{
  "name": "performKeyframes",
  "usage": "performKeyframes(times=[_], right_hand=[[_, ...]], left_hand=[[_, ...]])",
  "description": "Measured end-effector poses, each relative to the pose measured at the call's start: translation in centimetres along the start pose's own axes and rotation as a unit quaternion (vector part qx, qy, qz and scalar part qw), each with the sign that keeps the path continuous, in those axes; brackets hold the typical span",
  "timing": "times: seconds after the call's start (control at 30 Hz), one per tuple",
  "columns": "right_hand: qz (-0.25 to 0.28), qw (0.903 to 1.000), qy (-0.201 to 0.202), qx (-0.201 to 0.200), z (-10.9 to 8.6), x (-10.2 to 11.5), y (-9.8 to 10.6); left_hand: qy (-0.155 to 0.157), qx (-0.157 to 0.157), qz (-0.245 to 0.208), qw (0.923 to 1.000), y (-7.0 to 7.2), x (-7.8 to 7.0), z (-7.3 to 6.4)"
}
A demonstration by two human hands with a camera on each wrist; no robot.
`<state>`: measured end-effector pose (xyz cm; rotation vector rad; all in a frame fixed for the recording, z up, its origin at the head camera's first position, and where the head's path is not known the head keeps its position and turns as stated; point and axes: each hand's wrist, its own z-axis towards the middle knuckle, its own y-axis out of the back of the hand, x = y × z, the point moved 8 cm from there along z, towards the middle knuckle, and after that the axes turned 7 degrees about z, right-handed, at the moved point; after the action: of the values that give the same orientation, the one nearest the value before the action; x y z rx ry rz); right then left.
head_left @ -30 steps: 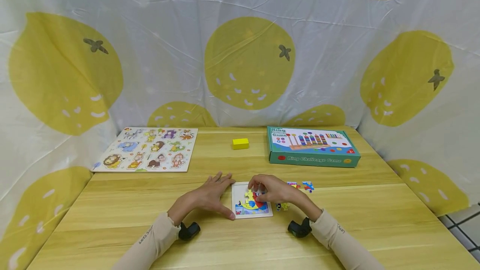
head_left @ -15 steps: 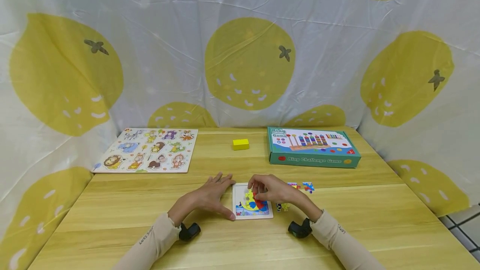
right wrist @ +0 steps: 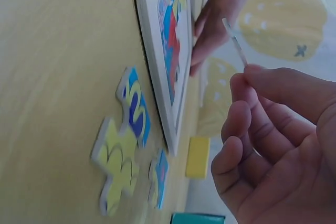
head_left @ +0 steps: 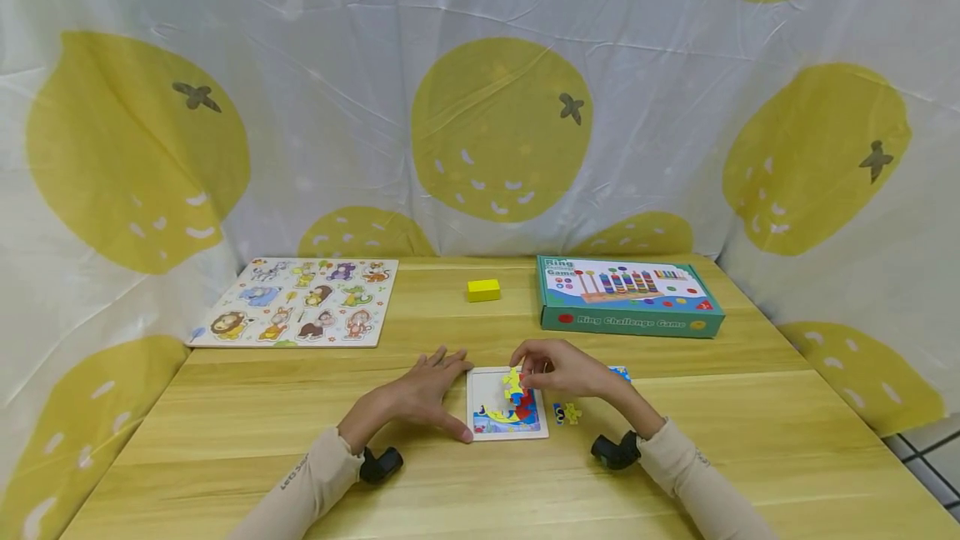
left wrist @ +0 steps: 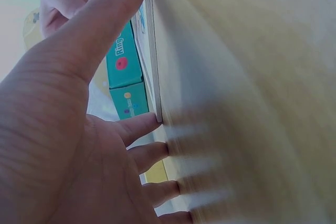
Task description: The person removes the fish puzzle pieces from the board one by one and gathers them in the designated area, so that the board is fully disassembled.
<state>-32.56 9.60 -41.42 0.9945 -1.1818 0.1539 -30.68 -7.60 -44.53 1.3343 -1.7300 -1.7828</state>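
A small jigsaw board (head_left: 510, 436) with a pale frame lies on the table, a colourful picture partly laid inside. My left hand (head_left: 416, 394) is spread along its left side, thumb at the near corner and forefinger at the far corner in the left wrist view. Above the board, my right hand (head_left: 566, 369) pinches a yellow, blue and red jigsaw piece (head_left: 513, 384) between thumb and forefinger. The right wrist view shows that piece edge-on, clear of the board. A bare patch shows in the picture below it.
Right of the board lie a yellow piece (right wrist: 118, 156), a blue-and-yellow piece (right wrist: 135, 106) and another blue piece (head_left: 621, 372). Farther back are an animal peg puzzle (head_left: 300, 302), a yellow block (head_left: 483, 290) and a green game box (head_left: 632, 297). A lemon-print cloth (head_left: 502, 132) hangs behind.
My right hand has lifted away from the board and shifted right, with the jigsaw piece now raised and tilted in its fingertips. My left hand has stayed at the board's side.
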Motion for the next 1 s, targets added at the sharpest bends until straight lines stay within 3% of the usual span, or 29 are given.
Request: performKeyframes(times=[0.4, 0.7, 1.0], right_hand=[[0.071, 0.9975, -0.002, -0.005, -3.9, -2.4, 2.3], [0.082, 0.9963, -0.009, -0.022, -6.3, -3.5, 3.8], [0.081, 0.9965, -0.017, -0.014, -8.1, -4.9, 4.3]], left_hand=[[-0.005, -0.006, -0.005, 1.0000, 0.1, 0.0, -0.1], [-0.004, -0.003, -0.006, 1.0000, 0.3, -0.1, -0.1], [-0.002, 0.003, -0.002, 1.0000, 0.2, -0.2, -0.1]])
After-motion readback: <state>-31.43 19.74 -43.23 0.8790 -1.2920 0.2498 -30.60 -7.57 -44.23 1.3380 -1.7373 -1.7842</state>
